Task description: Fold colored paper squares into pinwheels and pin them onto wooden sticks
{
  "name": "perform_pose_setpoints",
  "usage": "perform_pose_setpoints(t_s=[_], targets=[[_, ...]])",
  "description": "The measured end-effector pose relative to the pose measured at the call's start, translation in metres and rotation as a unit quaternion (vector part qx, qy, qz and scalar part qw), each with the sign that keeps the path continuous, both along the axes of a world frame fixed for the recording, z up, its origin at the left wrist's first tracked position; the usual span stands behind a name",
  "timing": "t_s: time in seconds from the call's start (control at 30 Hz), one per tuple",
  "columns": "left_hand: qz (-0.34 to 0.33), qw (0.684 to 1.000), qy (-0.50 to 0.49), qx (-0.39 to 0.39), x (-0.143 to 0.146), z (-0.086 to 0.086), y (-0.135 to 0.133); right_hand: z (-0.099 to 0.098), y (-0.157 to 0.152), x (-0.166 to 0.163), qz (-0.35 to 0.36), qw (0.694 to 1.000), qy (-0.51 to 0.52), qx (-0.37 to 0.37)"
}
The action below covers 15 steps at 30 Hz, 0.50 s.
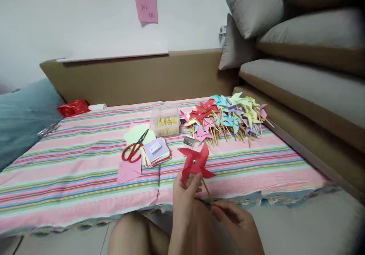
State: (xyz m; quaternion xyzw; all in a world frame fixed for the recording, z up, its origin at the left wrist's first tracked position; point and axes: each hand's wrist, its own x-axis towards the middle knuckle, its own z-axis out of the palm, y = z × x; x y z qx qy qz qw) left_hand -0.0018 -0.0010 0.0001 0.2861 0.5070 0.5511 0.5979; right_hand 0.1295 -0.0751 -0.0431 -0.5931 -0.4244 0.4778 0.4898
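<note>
A red paper pinwheel (195, 163) on a thin wooden stick (207, 191) is held up over the near edge of a striped cloth (71, 171). My left hand (185, 198) pinches the pinwheel's lower blades from behind. My right hand (236, 222) is closed round the bottom end of the stick. A pile of finished pinwheels (228, 118) in several colours lies further back on the cloth, to the right.
Red-handled scissors (134, 148) lie on a stack of coloured paper squares (155, 152). A clear box of sticks (165, 121) stands behind them. A small tin of pins (189, 141) sits near the pinwheel. Sofa cushions (308, 76) rise on the right; a red bag (73, 107) lies far left.
</note>
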Motion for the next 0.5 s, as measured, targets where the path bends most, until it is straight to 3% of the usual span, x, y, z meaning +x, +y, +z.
perform_pose_setpoints(t_s=[0.17, 0.37, 0.5], targets=[[0.069, 0.996, 0.044, 0.028, -0.012, -0.001, -0.005, 0.004, 0.0, 0.002, -0.009, 1.0, 0.007, -0.009], [0.013, 0.996, 0.069, 0.046, -0.01, -0.002, -0.015, 0.011, -0.006, -0.001, -0.016, 1.0, 0.006, -0.012], [0.01, 0.996, 0.07, 0.046, -0.005, -0.004, -0.02, 0.016, -0.006, 0.0, -0.013, 1.0, -0.016, -0.004]])
